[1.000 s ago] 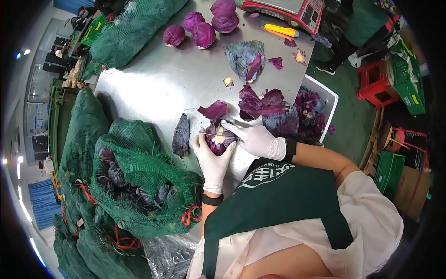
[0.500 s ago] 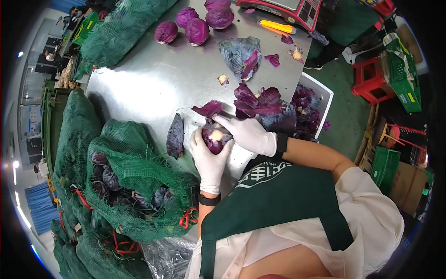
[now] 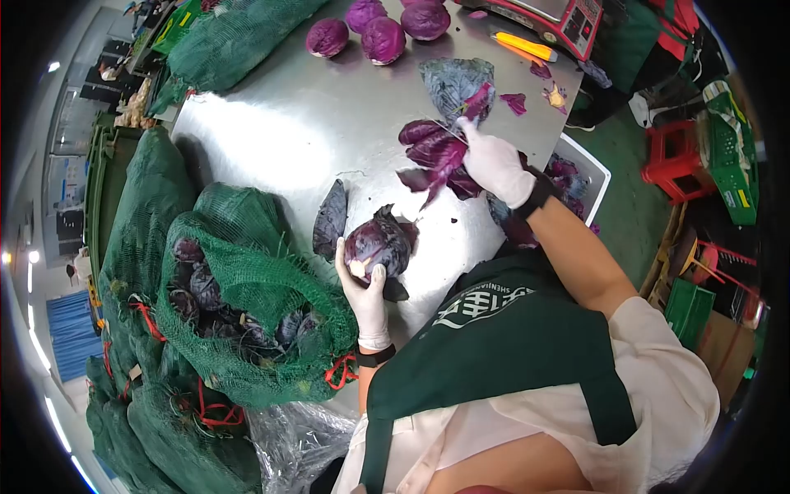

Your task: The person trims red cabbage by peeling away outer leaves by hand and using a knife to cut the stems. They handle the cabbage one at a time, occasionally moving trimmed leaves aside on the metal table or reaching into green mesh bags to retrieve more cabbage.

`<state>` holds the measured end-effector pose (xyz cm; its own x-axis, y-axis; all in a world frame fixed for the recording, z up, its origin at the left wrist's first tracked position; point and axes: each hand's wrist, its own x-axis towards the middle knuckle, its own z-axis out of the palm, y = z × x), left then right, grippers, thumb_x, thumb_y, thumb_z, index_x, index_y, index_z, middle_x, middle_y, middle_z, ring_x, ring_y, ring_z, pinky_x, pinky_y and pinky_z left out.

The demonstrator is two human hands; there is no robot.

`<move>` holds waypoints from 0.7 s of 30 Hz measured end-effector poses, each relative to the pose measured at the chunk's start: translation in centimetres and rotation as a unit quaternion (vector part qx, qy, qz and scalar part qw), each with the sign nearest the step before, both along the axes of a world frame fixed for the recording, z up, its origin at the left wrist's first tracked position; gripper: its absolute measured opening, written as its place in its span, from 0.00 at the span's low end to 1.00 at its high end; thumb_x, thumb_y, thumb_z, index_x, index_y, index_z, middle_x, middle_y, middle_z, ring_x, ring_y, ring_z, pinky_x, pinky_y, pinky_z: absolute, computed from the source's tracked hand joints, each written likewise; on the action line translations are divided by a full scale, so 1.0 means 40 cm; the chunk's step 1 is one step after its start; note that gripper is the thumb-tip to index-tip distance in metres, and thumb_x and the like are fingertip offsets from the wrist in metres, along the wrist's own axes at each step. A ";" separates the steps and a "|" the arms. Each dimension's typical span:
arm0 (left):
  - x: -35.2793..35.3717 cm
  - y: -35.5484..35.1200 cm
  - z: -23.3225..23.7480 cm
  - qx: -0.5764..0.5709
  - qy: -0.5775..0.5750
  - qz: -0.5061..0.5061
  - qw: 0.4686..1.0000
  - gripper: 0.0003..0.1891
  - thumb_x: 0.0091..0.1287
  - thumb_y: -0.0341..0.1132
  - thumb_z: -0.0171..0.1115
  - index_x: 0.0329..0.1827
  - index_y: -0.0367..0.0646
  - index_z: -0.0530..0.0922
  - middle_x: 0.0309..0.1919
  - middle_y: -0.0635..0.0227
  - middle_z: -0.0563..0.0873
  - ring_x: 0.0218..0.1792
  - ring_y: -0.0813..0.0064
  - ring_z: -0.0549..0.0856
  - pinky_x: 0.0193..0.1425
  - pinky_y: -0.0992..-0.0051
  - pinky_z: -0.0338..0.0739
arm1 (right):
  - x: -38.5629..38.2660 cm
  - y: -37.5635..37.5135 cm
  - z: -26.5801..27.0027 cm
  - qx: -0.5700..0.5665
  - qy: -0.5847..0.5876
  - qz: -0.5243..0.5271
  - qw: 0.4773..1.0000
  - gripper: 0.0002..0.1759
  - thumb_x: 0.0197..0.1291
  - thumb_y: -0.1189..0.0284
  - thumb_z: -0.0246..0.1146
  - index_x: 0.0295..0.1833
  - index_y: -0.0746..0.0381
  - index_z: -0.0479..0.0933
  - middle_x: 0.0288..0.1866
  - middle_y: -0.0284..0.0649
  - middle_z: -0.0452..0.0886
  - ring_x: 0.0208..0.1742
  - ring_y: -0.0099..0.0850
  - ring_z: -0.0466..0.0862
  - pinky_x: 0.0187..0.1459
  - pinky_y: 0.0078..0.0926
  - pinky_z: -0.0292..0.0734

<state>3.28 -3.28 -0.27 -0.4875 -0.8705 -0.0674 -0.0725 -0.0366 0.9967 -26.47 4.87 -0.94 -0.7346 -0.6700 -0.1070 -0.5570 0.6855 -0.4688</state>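
Note:
My left hand (image 3: 368, 300) holds a red cabbage (image 3: 380, 245) from its near side, fingers and thumb around it, with the pale cut stem facing me. Farther right, my right hand (image 3: 498, 169) is closed at a bunch of loose purple cabbage leaves (image 3: 436, 156), just above the steel table (image 3: 271, 173). Its palm side is hidden. A thin light line shows near its fingertips; I cannot make out what it is. One dark leaf (image 3: 330, 219) lies left of the cabbage. A large grey-green leaf (image 3: 457, 86) lies beyond my right hand.
Several trimmed cabbages (image 3: 383, 41) stand at the far edge. A red scale (image 3: 568, 25) and a yellow-handled cutter (image 3: 524, 46) are at the far right. A white bin (image 3: 599, 185) with leaves adjoins the right edge. An open green mesh sack (image 3: 247, 300) of cabbages is at left.
My right hand has moved from the cabbage away to the right, and the leaves there have shifted with it. My left hand has tilted the cabbage, its stem now toward me. The view has shifted slightly.

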 end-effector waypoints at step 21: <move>-0.135 0.024 0.080 -0.366 -0.323 -0.108 0.866 0.49 0.47 0.39 0.79 0.71 0.31 0.62 0.65 0.43 0.68 0.63 0.40 0.71 0.68 0.50 0.69 | 0.267 0.065 0.042 -0.144 -0.092 0.229 0.958 0.38 0.59 0.78 0.58 0.77 0.58 0.61 0.65 0.55 0.76 0.47 0.48 0.86 0.46 0.40 0.83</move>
